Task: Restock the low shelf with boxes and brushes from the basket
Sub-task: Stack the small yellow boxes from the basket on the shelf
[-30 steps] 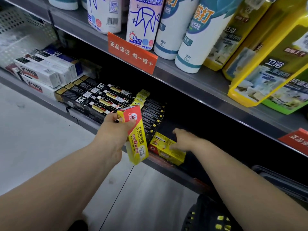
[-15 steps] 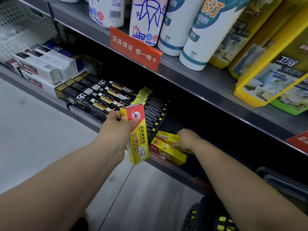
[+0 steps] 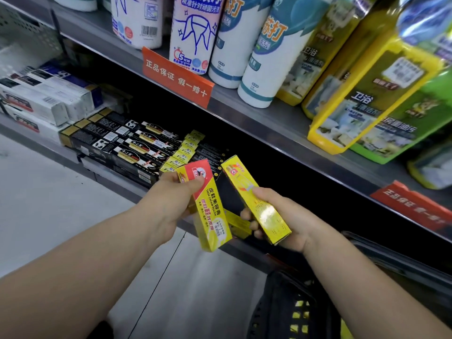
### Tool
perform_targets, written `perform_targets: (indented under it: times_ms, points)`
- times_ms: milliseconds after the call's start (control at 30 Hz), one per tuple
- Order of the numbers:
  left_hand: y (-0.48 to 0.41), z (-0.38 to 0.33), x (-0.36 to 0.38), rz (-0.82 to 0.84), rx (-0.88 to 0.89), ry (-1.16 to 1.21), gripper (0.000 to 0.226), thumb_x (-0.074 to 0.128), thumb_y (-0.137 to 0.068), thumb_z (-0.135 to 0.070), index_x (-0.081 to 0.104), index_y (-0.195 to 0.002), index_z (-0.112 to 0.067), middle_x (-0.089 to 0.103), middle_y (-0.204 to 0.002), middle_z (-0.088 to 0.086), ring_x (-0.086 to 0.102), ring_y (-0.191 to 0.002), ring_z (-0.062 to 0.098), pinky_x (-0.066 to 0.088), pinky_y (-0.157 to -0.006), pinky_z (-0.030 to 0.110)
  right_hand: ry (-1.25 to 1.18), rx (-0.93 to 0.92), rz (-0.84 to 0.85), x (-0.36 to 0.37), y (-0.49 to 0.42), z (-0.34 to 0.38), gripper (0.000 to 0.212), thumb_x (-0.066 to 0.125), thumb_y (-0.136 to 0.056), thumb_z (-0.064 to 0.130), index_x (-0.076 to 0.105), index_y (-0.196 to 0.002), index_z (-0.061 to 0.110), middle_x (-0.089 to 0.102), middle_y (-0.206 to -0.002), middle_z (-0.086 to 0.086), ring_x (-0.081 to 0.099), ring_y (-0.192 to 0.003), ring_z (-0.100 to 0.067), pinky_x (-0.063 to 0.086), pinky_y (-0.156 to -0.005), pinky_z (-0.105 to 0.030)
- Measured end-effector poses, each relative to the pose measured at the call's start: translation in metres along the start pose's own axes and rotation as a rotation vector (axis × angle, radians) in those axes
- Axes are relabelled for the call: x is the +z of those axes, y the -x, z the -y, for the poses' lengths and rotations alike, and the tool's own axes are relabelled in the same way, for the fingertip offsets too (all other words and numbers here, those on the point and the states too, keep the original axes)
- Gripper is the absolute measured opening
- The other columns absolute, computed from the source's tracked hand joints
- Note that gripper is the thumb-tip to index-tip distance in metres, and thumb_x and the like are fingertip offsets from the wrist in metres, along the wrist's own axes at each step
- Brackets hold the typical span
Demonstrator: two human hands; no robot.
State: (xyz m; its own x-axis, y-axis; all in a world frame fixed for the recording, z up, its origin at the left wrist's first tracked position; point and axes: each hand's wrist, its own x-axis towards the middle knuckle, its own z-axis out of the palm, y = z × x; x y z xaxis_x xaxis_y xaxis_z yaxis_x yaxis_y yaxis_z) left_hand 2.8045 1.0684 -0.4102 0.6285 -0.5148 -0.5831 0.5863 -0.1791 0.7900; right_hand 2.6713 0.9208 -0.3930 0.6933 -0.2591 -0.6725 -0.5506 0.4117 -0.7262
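My left hand (image 3: 168, 201) grips a yellow and red shoe-cream box (image 3: 210, 216) by its top end, in front of the low shelf (image 3: 247, 250). My right hand (image 3: 281, 216) holds a second yellow box (image 3: 254, 196) lifted off the shelf, tilted with its far end pointing up and left. Another yellow box (image 3: 236, 222) lies on the shelf edge, partly hidden behind both. The black basket (image 3: 281, 307) with yellow items inside sits at the bottom, below my right forearm.
Black boxes (image 3: 127, 145) and small yellow boxes (image 3: 188, 148) fill the low shelf to the left, with white boxes (image 3: 49, 99) further left. The upper shelf holds cleaner bottles (image 3: 266, 50) and an orange sign (image 3: 176, 77). The low shelf is dark to the right.
My right hand has picked one yellow box up off the low shelf and drawn it back toward me. My left hand still holds its box in much the same place.
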Motion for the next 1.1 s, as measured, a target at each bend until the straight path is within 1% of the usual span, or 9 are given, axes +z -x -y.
perform_targets:
  times_ms: [167, 300, 433, 500, 567, 800, 900, 967, 1100]
  points:
    - [0.001, -0.001, 0.001, 0.003, 0.013, -0.010, 0.012, 0.061, -0.090, -0.020, 0.050, -0.090, -0.017, 0.070, -0.080, 0.008, 0.066, -0.076, 0.020, 0.052, -0.067, 0.033, -0.044, 0.015, 0.053, -0.003, -0.002, -0.002, 0.054, 0.066, -0.065, 0.042, 0.061, -0.107, 0.008, 0.074, -0.083, -0.010, 0.070, -0.068, -0.023, 0.058, -0.058, -0.032]
    - [-0.004, -0.001, -0.004, -0.065, 0.042, -0.028, 0.030, 0.062, -0.089, -0.020, 0.049, -0.115, -0.013, 0.069, -0.093, 0.011, 0.066, -0.084, 0.025, 0.053, -0.081, 0.042, 0.070, 0.005, -0.048, -0.012, -0.012, 0.006, 0.057, 0.070, -0.059, 0.045, 0.062, -0.104, 0.011, 0.074, -0.080, -0.008, 0.071, -0.069, -0.022, 0.057, -0.056, -0.030]
    - [-0.009, -0.003, -0.013, -0.142, 0.067, 0.030, 0.019, 0.062, -0.089, -0.016, 0.047, -0.101, -0.017, 0.064, -0.086, 0.007, 0.060, -0.074, 0.019, 0.041, -0.055, 0.029, 0.834, 0.053, -0.287, -0.032, -0.054, 0.014, 0.049, 0.069, -0.080, 0.036, 0.048, -0.116, 0.010, 0.067, -0.103, -0.010, 0.066, -0.094, -0.026, 0.054, -0.081, -0.036]
    - [-0.011, -0.003, -0.017, -0.169, 0.072, 0.051, 0.024, 0.061, -0.089, -0.015, 0.045, -0.106, -0.018, 0.063, -0.087, 0.005, 0.059, -0.073, 0.017, 0.040, -0.054, 0.028, 1.369, 0.107, -0.418, -0.042, -0.083, 0.013, 0.044, 0.058, -0.087, 0.036, 0.044, -0.119, 0.009, 0.060, -0.113, -0.012, 0.059, -0.101, -0.028, 0.046, -0.078, -0.030]
    - [-0.014, -0.004, -0.022, -0.186, 0.067, 0.078, 0.027, 0.060, -0.090, -0.014, 0.045, -0.112, -0.016, 0.063, -0.087, 0.005, 0.060, -0.072, 0.017, 0.042, -0.053, 0.029, 1.582, 0.130, -0.447, -0.048, -0.109, 0.006, 0.043, 0.053, -0.091, 0.036, 0.041, -0.124, 0.011, 0.058, -0.117, -0.013, 0.058, -0.103, -0.030, 0.044, -0.077, -0.032]
    - [-0.023, -0.005, -0.028, -0.199, 0.061, 0.156, 0.038, 0.052, -0.095, -0.025, 0.047, -0.131, -0.013, 0.065, -0.090, 0.002, 0.060, -0.071, 0.013, 0.046, -0.063, 0.029, 1.466, 0.227, -0.210, -0.053, -0.170, -0.042, 0.064, 0.042, -0.092, 0.054, 0.021, -0.146, 0.026, 0.035, -0.146, -0.015, 0.039, -0.130, -0.033, 0.036, -0.107, -0.041]
    - [-0.025, -0.006, -0.026, -0.227, 0.046, 0.180, 0.037, 0.047, -0.098, -0.028, 0.043, -0.132, -0.015, 0.064, -0.093, 0.004, 0.059, -0.072, 0.016, 0.051, -0.069, 0.035, 1.416, 0.288, -0.167, -0.058, -0.169, -0.041, 0.094, 0.058, -0.077, 0.065, 0.010, -0.149, 0.028, 0.023, -0.151, -0.014, 0.033, -0.135, -0.033, 0.034, -0.109, -0.041]
    - [-0.023, -0.007, -0.023, -0.233, 0.021, 0.197, 0.027, 0.043, -0.099, -0.029, 0.047, -0.122, -0.016, 0.063, -0.089, 0.005, 0.058, -0.073, 0.019, 0.051, -0.074, 0.039, 1.529, 0.301, -0.150, -0.057, -0.162, -0.042, 0.108, 0.073, -0.068, 0.055, 0.007, -0.149, 0.027, 0.021, -0.149, -0.014, 0.034, -0.134, -0.034, 0.036, -0.107, -0.042]
    - [-0.016, -0.009, -0.010, -0.196, -0.031, 0.249, 0.020, 0.038, -0.101, -0.026, 0.052, -0.088, -0.019, 0.059, -0.077, 0.006, 0.058, -0.073, 0.021, 0.049, -0.084, 0.046, 1.652, 0.272, -0.136, -0.044, -0.149, -0.041, 0.099, 0.074, -0.074, 0.038, 0.011, -0.148, 0.020, 0.030, -0.144, -0.013, 0.041, -0.129, -0.035, 0.041, -0.102, -0.038]
